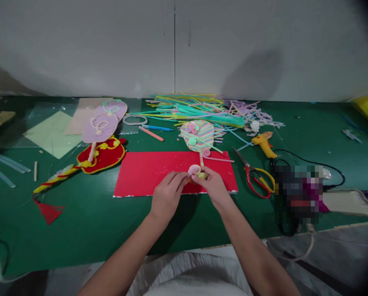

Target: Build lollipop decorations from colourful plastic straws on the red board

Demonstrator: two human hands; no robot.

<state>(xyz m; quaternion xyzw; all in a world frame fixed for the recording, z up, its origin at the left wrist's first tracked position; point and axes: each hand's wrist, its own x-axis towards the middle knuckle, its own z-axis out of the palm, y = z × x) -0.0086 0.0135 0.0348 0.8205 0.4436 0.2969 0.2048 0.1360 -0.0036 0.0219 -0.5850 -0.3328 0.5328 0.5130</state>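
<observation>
My left hand [167,196] and my right hand [216,188] meet above a red board [140,172]. The fingertips of both pinch a small pale pink coil [194,169], which looks rolled from a fuzzy strip. A yellow-green coil [202,176] shows beside it, against my right fingers. Just beyond lies a round striped fan [200,137] with pink and green coils on its face; its handle reaches down toward my hands. A loose pink strip with a curled end [206,153] rests across the board's far edge.
Red-handled scissors [258,185] and a yellow glue gun [264,144] with a black cord lie right. Pipe cleaners [196,111] are heaped at the back. Purple fans [100,127], a red fan [102,156] with a tassel, a blue pen [157,128] and glue sticks [8,160] lie left.
</observation>
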